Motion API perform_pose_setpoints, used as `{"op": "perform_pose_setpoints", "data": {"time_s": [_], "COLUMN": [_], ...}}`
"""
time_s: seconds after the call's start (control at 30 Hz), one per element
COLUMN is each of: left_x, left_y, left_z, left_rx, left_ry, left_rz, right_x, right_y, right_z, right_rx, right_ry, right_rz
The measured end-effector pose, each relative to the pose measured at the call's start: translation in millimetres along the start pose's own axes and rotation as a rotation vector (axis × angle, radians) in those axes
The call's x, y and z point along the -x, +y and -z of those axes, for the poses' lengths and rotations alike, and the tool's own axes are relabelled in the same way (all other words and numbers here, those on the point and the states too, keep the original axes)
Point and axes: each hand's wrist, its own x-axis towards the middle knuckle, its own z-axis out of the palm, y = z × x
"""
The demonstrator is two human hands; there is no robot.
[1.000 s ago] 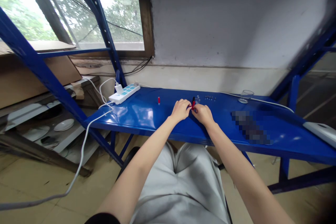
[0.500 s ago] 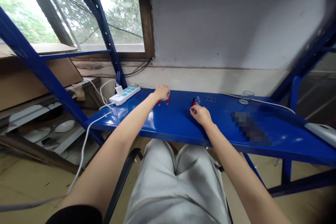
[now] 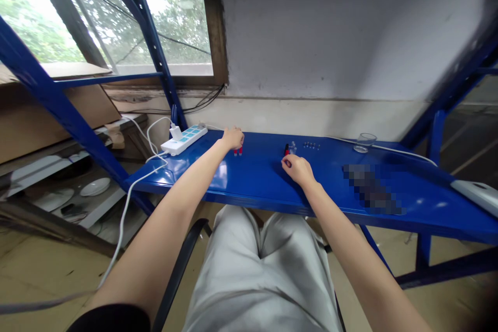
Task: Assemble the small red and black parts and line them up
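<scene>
Red tube (image 3: 240, 151) sits in left fingers (image 3: 241, 139), right fingers (image 3: 287, 159) unclear, blue table (image 3: 254, 179) facing wall (image 3: 311, 36).

pieces (image 3: 240, 151) on table (image 3: 249, 181) (cup (image 3: 361, 149) right)

The single head-worn camera faces forward and down from above the wearer's lap (image 3: 260, 290). The worktop (image 3: 249, 181) lies near, across mid-frame; the wall (image 3: 311, 36) stands farther behind it, with the window (image 3: 179, 15) at upper left.
</scene>
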Motion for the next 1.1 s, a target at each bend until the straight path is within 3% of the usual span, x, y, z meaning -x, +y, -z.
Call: {"op": "perform_pose_setpoints", "data": {"time_s": [1.1], "left_x": [4.5], "left_y": [-1.5], "left_z": [3.8], "left_rx": [-0.052], "left_ry": [-0.016], "left_rz": [0.018], "right_x": [0.1], "right_y": [4.1], "right_z": [1.5], "right_rx": [-0.007], "right_ry": [0.007], "right_rz": [-0.043]}}
